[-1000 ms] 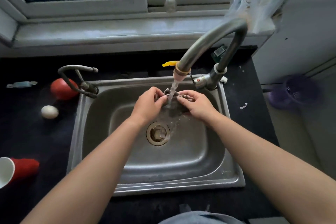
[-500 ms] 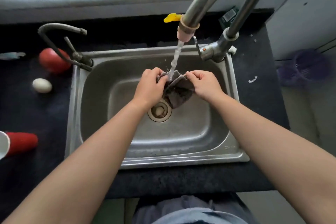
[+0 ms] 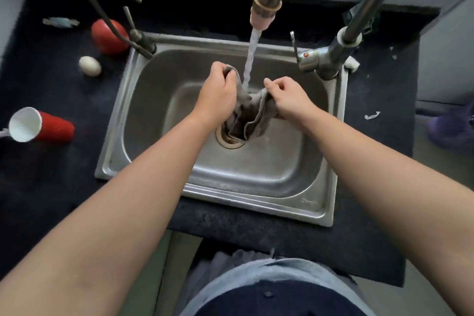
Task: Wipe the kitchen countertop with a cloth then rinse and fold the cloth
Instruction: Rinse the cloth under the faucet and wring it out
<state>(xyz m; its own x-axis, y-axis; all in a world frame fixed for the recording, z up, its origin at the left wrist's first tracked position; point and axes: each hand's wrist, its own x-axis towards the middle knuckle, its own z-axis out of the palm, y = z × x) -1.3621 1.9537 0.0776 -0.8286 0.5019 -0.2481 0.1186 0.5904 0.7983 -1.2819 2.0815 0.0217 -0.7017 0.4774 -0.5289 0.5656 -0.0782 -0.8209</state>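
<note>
A wet grey cloth [image 3: 250, 117] hangs between my two hands over the steel sink [image 3: 282, 169], its lower folds drooping over the drain [image 3: 229, 139]. My left hand [image 3: 219, 90] grips the cloth's left edge and my right hand [image 3: 288, 96] grips its right edge. Water runs from the curved faucet [image 3: 266, 5] and lands on the cloth between my hands. The dark countertop [image 3: 51, 161] surrounds the sink.
A small second tap [image 3: 112, 10] stands at the sink's back left corner. A tomato [image 3: 109, 36], an egg [image 3: 89, 66] and a tipped red cup [image 3: 41, 127] lie on the left counter. A purple bin [image 3: 454, 128] sits on the floor at right.
My hands have moved apart, spreading the cloth wider under the running water. The head view has tilted down, so the window has left the frame.
</note>
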